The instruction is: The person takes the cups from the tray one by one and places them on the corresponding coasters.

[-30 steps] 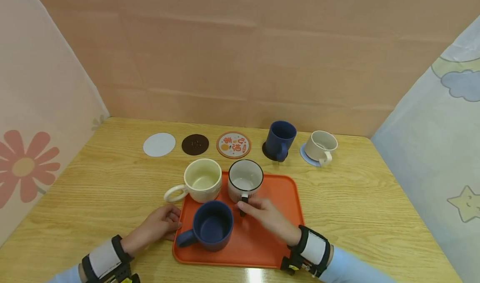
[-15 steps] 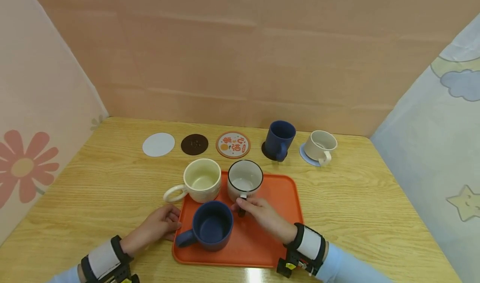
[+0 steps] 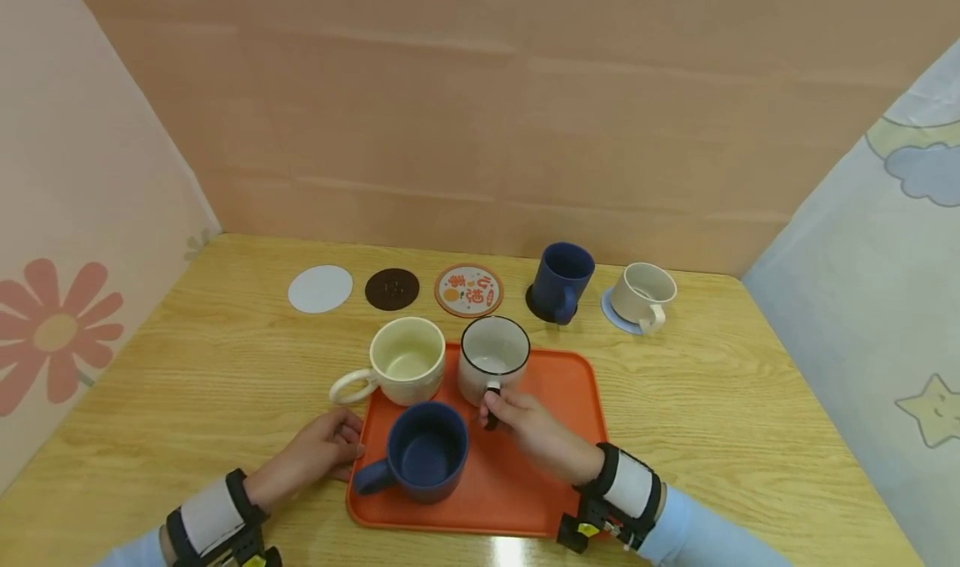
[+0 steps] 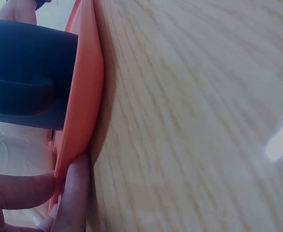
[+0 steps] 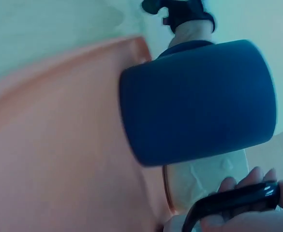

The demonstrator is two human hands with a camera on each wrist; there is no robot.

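My right hand (image 3: pixel 543 438) grips the black handle (image 5: pixel 243 195) of a white mug with a dark rim (image 3: pixel 493 354), upright over the back of the orange tray (image 3: pixel 536 484). With thumb and fingers on either side of its rim, my left hand (image 3: pixel 322 449) pinches the tray's left edge, as the left wrist view shows (image 4: pixel 71 193). Between the hands a wide dark blue mug (image 3: pixel 427 454) stands on the tray, handle to the left. Behind it sits a cream mug (image 3: pixel 407 363), its handle past the tray's left edge.
Along the back of the wooden table (image 3: pixel 225 342) lie a white coaster (image 3: pixel 320 289), a dark brown coaster (image 3: pixel 392 289) and an orange-rimmed printed coaster (image 3: pixel 468 290). Farther right, a tall blue mug (image 3: pixel 562 279) and a small cream cup (image 3: pixel 641 293) stand on coasters. A brown backdrop (image 3: pixel 480 117) rises behind.
The right hand and the white mug have shifted slightly up and to the right, and its fingers have closed further round the handle. My left hand stays at the tray's edge.
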